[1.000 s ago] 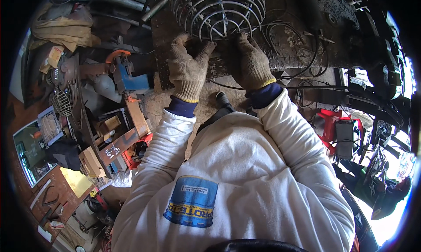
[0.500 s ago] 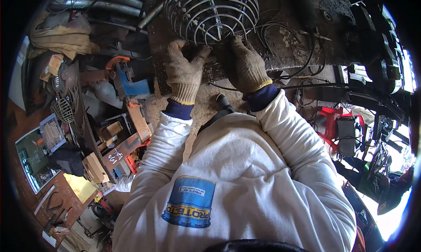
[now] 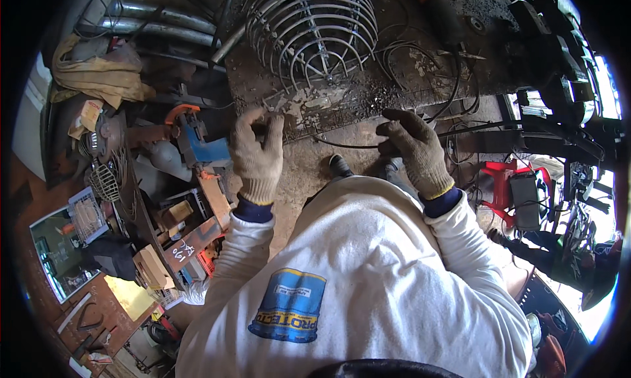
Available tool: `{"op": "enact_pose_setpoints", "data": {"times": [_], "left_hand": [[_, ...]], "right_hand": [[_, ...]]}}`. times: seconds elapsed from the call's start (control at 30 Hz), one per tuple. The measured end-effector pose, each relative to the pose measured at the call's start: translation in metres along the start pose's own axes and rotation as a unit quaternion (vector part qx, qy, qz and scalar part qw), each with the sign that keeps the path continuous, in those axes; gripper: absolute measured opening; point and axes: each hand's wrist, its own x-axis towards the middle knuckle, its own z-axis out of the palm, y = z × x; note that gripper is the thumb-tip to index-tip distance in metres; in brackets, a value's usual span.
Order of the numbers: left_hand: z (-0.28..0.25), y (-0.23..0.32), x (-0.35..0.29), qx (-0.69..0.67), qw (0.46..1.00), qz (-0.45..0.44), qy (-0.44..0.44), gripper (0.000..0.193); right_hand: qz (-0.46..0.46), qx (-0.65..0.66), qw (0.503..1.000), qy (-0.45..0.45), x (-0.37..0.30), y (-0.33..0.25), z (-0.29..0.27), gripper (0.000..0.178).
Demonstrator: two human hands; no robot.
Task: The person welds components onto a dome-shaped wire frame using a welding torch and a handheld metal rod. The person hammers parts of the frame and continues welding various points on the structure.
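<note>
A round cage of bent metal rods (image 3: 315,39) rests on the dark, worn workbench (image 3: 263,89), its curved bars facing me. Both my hands wear knitted work gloves and are apart from the cage. My left hand (image 3: 257,151) is at the bench's near edge, thumb and fingers apart, with nothing between them. Over the floor in front of the bench, my right hand (image 3: 415,153) hangs with its fingers spread and loosely bent. Nothing shows in its grasp.
An orange and black power tool (image 3: 437,13) lies at the bench's far right, its cable trailing over the edge. A blue machine (image 3: 202,140) stands left. To the right is a red plastic stool (image 3: 503,184). Metal pipes (image 3: 158,26) lie at far left.
Both hands have let go of the cage's near rim and drawn back toward me, the right one also moving rightward. The cage remains on the bench.
</note>
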Motion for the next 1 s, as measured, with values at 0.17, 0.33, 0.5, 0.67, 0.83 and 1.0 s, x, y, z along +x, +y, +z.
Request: {"op": "enact_pose_setpoints", "data": {"times": [0.17, 0.33, 0.5, 0.67, 0.83, 1.0], "left_hand": [[-0.002, 0.026, -0.031, -0.075, 0.985, 0.115, -0.102, 0.018], [0.022, 0.037, -0.056, -0.094, 0.950, 0.227, -0.193, 0.027], [0.026, 0.055, -0.060, -0.088, 0.927, 0.292, -0.220, 0.030], [0.032, 0.072, -0.065, -0.092, 0.935, 0.269, -0.210, 0.028], [0.040, 0.089, -0.084, -0.084, 0.966, 0.116, -0.215, 0.020], [0.032, 0.092, -0.086, 0.014, 0.983, 0.066, -0.170, 0.014]], "right_hand": [[-0.032, -0.049, 0.998, 0.000, -0.002, 0.014, -0.011, 0.034], [-0.030, -0.066, 0.997, 0.000, -0.005, 0.025, -0.021, 0.033], [0.004, -0.091, 0.995, -0.032, -0.017, 0.031, -0.030, 0.033], [-0.032, -0.098, 0.992, -0.069, -0.020, 0.036, -0.039, 0.030], [-0.022, -0.104, 0.991, -0.079, -0.023, 0.047, -0.066, 0.030], [0.002, -0.073, 0.993, -0.090, -0.032, 0.073, -0.094, 0.031]]}}
